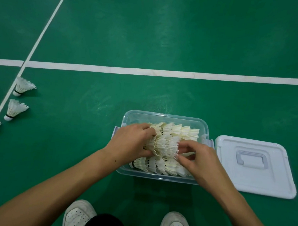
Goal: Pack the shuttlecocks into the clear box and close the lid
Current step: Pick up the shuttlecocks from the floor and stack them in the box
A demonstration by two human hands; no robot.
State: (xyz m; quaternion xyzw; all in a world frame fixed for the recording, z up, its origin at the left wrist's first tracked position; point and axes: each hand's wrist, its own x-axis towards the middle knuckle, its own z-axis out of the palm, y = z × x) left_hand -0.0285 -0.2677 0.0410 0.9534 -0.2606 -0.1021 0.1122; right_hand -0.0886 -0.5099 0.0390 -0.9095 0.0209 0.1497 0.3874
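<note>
Now, box [165,117]: clear, holds rows of white shuttlecocks [165,144].
Hands: left hand [131,141] and right hand [199,158] both grip the middle row.
Lid [254,165]: off, right of box.

Even, diffuse overhead light; moderately bright, no hard shadows. Faint pale sheen patches on the green vinyl court floor [168,34] toward its far edge. Soft short shadow on the floor just in front of the clear plastic box [159,176], at its near wall. Wide-angle distortion: the white painted court line [165,73] bows slightly toward the frame edges. Focus acceptable centrally; mild softness and compression smear at the corners.
</note>
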